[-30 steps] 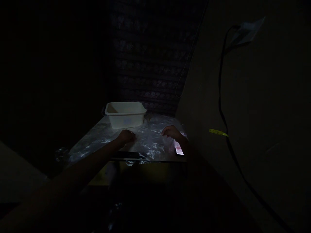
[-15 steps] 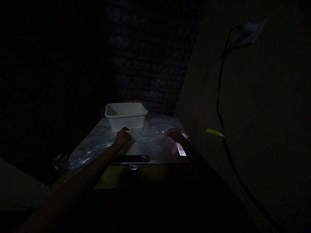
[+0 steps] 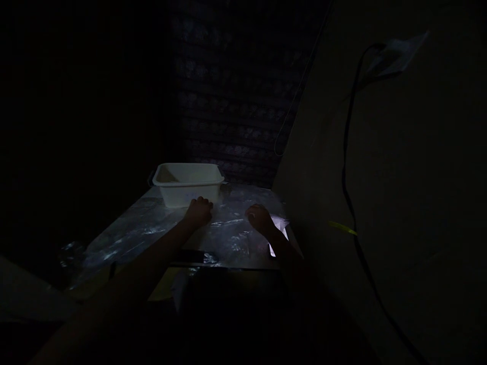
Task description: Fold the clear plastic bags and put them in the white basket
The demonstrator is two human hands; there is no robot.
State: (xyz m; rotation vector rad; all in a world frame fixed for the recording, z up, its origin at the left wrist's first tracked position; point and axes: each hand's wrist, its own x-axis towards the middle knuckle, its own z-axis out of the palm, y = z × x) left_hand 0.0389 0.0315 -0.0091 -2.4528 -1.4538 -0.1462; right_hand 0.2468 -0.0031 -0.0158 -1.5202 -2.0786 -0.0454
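Observation:
In dim light, a clear plastic sheet (image 3: 146, 230) lies crumpled and shiny over the table top. My left hand (image 3: 200, 212) is closed, its fingers curled on the sheet just in front of a white plastic tub (image 3: 190, 193). To the right, my right hand (image 3: 259, 218) is also closed, fingers bent around the sheet. Creases in the plastic run between the two hands. A dark flat object (image 3: 189, 256) near the front edge is partly covered by the plastic. Exact finger contact is hard to see in the dark.
A glowing phone-like screen (image 3: 273, 249) lies beneath my right forearm. On the right wall (image 3: 411, 162) hangs a black cable (image 3: 345, 152) with a yellow tag (image 3: 342, 227). Dark patterned cloth (image 3: 236, 116) hangs behind the table.
Both hands have shifted slightly, the right one leftward, so they are closer together. Plastic now reaches over the front edge and part of the dark object. The view has turned a little.

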